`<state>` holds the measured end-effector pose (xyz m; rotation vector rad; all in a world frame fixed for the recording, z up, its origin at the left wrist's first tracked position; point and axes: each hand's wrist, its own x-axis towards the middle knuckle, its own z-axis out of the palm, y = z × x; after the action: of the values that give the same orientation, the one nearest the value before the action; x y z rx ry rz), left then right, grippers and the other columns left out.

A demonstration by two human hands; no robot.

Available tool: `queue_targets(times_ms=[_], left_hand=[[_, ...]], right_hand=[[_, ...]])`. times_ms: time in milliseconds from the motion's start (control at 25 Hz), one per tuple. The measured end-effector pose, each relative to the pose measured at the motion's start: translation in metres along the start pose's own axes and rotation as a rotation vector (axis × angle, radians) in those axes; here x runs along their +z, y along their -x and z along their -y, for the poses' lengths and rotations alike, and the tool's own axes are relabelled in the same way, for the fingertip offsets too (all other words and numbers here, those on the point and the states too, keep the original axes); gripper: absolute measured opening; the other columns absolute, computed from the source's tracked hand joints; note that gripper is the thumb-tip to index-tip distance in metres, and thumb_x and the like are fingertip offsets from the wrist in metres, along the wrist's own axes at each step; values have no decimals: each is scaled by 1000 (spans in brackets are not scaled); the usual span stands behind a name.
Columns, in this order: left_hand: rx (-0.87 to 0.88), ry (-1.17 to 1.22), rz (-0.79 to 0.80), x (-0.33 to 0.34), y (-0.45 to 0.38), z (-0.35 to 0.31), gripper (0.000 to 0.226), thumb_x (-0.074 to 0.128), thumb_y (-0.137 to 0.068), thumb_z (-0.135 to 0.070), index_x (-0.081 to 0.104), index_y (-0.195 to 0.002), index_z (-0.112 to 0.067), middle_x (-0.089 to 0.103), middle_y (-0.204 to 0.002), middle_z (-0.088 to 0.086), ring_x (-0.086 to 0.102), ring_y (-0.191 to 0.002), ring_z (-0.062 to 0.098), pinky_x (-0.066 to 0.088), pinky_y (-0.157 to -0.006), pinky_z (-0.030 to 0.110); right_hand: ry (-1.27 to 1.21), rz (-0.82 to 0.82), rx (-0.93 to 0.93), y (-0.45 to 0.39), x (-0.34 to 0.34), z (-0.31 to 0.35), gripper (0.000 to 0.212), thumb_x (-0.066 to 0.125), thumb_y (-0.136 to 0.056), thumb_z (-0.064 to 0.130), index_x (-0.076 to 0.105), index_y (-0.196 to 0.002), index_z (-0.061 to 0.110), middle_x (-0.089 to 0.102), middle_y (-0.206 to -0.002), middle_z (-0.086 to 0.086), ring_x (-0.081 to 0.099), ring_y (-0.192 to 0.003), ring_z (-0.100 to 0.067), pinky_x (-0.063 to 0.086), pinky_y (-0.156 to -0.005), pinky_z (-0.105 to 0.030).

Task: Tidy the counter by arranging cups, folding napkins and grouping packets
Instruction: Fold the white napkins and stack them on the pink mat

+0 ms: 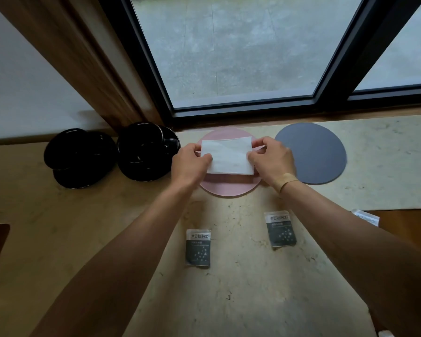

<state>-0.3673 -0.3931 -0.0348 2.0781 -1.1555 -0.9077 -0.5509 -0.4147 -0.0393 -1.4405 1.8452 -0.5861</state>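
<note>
Packets lie nearest on the stone table (241,288): one packet (197,248) between the forearms, a second packet (280,228) by the right forearm, well apart. Beyond them the left hand (188,164) and right hand (272,159) each pinch an end of a white napkin (227,156) over a pink mat (229,188). A grey mat (316,154) lies to its right; black cups and saucers (141,152) sit far left.

Both forearms are bare, with no sleeve in view from 6 o'clock up to the wrists; the right hand (274,161) carries a tan adhesive bandage (285,181) across the wrist, at its 5 o'clock side; the left hand (188,164) wears nothing.
</note>
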Motion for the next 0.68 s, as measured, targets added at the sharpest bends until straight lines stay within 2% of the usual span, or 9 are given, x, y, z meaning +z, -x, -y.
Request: queue_targets(times_ms=[160, 280, 680], left_hand=[[54, -53, -10, 0, 2, 2, 36, 65, -82, -30, 64, -116, -19, 66, -95, -3, 64, -89, 17, 53, -82, 32], [102, -112, -32, 1, 2, 2, 42, 66, -82, -28, 62, -121, -16, 68, -101, 1, 64, -93, 19, 53, -86, 35], [165, -293, -84, 10, 3, 5, 46, 64, -83, -28, 55, -127, -19, 55, -119, 6, 59, -100, 24, 52, -87, 42]], right_hand=[[65, -32, -30, -1, 4, -1, 30, 60, -87, 30, 62, -116, 30, 70, -103, -2, 62, -91, -24, 52, -76, -32], [109, -64, -52, -1, 7, -2, 31, 59, -89, 29, 60, -120, 30, 71, -103, -2, 58, -85, -21, 43, -69, -27], [219, -163, -137, 5, 10, -5, 35, 60, -92, 27, 52, -126, 27, 67, -103, -7, 50, -77, -21, 42, -66, -30]])
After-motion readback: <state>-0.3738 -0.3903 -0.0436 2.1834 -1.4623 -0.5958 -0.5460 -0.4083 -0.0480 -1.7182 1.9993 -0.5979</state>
